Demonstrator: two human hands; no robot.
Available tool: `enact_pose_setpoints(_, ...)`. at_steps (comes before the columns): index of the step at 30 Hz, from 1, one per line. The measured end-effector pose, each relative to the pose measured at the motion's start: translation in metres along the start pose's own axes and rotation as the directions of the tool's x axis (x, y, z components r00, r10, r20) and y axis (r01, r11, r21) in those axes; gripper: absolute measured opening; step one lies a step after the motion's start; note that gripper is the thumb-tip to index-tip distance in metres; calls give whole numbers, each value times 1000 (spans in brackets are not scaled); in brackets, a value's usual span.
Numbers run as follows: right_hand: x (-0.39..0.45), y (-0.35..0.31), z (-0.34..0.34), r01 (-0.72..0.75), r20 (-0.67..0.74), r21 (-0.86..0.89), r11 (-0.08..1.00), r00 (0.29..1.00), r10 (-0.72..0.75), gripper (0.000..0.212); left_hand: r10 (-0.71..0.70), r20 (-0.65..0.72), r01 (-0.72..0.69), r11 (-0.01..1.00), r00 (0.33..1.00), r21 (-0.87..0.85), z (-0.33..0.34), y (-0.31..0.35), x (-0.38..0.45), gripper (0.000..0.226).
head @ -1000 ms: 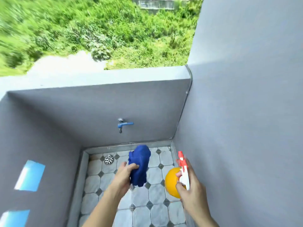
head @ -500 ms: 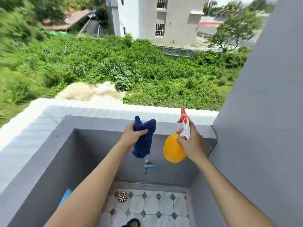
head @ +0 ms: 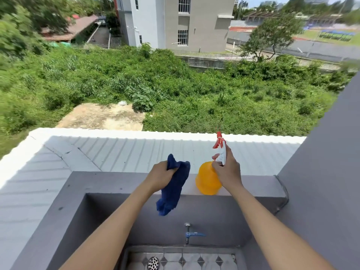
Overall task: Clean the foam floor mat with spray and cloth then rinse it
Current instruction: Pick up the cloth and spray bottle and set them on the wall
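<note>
Head view: left hand (head: 162, 177) is gripping a dark blue cloth (head: 173, 189) in curled fingers, its tail hanging over the ledge (head: 116, 182). Right hand (head: 228, 173) is wrapping the orange spray bottle (head: 206, 182) neck — base appearing to rest on the ledge, contact unclear. Foam mat out of frame.

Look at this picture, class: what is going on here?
A person stands at a grey wash bay, arms stretched over its ledge. The left hand grips a dark blue cloth that hangs down; the right hand holds an orange spray bottle by its red-and-white trigger head. A blue-handled tap sits below. No foam mat shows.
</note>
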State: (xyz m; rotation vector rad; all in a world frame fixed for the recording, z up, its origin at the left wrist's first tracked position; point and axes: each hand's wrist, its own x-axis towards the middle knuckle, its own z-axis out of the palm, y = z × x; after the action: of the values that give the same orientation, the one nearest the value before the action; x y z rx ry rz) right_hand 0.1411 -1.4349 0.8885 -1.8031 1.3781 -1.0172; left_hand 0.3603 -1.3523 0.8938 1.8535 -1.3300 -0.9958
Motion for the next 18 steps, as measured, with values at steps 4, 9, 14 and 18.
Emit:
enact_pose_setpoints(4, 20, 12, 12, -19, 15, -25, 1000, 1000, 19, 50, -10, 113, 47, 941, 994, -334, 3, -18, 24, 33)
enact_pose_setpoints(9, 21, 39, 31, -114, -36, -88, 990, 993, 111, 46, -250, 106, 271, 877, 962, -397, 8, -78, 67, 35)
enact_pose_setpoints(14, 20, 50, 43, -146, -111, -125, 981, 985, 132, 53, -378, -187, 355, 923, 907, -148, 7, -123, 85, 51)
enact_pose_setpoints(18, 19, 49, 48, -163, -137, -121, 979, 980, 146, 57, -62, -504, 353, 786, 862, 508, 22, -126, 73, 83)
